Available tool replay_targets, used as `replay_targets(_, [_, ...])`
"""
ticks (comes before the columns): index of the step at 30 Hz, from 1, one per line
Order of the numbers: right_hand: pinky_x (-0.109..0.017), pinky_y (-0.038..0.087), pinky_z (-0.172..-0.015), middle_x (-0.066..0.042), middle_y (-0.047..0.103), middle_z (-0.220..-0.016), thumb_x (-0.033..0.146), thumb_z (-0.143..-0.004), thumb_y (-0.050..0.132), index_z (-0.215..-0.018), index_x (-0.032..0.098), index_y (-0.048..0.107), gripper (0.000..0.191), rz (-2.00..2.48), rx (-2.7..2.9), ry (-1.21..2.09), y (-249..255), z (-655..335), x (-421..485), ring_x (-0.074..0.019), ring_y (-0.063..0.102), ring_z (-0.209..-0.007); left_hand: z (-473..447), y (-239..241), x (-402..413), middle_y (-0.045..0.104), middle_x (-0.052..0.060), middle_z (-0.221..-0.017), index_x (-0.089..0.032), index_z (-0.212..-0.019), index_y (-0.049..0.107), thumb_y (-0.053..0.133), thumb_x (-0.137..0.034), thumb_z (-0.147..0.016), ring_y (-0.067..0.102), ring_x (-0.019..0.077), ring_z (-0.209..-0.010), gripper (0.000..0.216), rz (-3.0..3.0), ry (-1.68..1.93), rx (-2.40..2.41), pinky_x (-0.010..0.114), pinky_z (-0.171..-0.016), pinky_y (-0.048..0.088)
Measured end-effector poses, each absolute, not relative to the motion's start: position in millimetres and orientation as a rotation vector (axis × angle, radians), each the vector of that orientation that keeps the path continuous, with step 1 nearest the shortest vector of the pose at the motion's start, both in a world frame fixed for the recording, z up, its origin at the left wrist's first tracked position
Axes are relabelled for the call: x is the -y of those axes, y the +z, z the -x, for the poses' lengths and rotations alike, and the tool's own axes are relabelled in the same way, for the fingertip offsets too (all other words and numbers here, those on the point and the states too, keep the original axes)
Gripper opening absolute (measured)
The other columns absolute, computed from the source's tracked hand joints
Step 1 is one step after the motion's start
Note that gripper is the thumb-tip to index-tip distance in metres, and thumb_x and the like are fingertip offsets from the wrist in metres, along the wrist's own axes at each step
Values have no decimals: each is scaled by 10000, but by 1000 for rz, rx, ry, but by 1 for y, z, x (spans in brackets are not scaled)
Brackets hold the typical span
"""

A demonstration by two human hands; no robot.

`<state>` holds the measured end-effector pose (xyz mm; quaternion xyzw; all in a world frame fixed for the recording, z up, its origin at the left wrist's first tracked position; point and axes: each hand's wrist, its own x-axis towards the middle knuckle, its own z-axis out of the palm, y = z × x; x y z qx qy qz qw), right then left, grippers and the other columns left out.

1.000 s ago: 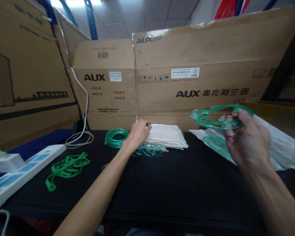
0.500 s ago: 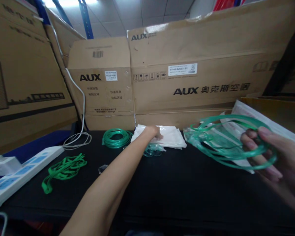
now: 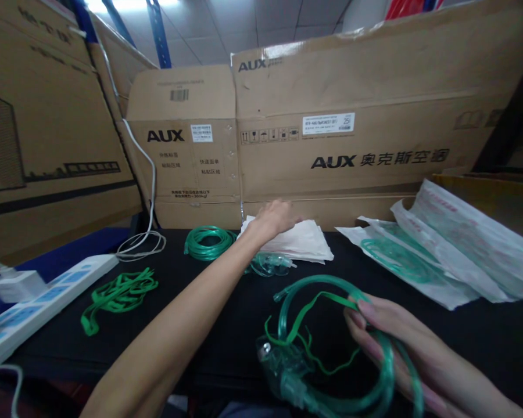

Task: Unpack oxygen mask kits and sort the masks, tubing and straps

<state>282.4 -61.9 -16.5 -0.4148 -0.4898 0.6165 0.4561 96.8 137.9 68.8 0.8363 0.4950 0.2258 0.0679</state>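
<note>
My right hand (image 3: 386, 339) is closed on a coil of green tubing with a clear mask (image 3: 326, 342), held low over the near edge of the black table (image 3: 226, 325). My left hand (image 3: 273, 219) reaches far across and rests with fingers flat on a stack of white plastic bags (image 3: 307, 244) at the table's back. Just in front of that stack lies a clear mask (image 3: 270, 265). A second green tubing coil (image 3: 207, 242) lies to the left of the stack.
A bunch of green elastic straps (image 3: 117, 293) lies at the left, beside a white power strip (image 3: 39, 302) with a white cable (image 3: 142, 244). Sealed packets of tubing (image 3: 440, 255) lie at the right. Large cardboard boxes (image 3: 331, 133) wall the table's back and left.
My right hand brought the tubing coil and mask down from chest height at the right to the near edge of the table. My left hand moved further onto the white bags.
</note>
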Motion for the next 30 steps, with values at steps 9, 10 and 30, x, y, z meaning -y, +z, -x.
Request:
replay_targets(9, [-119, 256, -327, 31, 585, -611, 546, -832, 727, -895, 156, 674, 398, 1160, 1364, 1721, -33, -272, 34, -18, 373, -363, -24, 46, 8, 756, 19, -1048, -274, -994, 751, 577, -397, -970, 677, 215, -1022, 214, -2520, 998, -930, 307, -959, 479])
replay_targets(10, [-130, 273, -337, 33, 575, -561, 573, -849, 692, -974, 153, 687, 438, 1210, 1479, 1641, -32, -276, 31, -34, 389, -354, -17, 38, 20, 750, 10, -1055, -287, -1010, 749, 599, -394, -959, 671, 202, -1026, 191, -2517, 926, -907, 296, -947, 489])
replay_targets(30, [-365, 534, -771, -61, 676, -928, 274, -1031, 487, -1028, 171, 646, 190, 848, 2385, 24, -39, -231, 67, -215, 622, -840, -2, -11, 38, 682, -23, -1232, -312, -1285, 580, 659, -282, -937, 571, 172, -1153, 359, -2830, 644, -862, 334, -1027, 432])
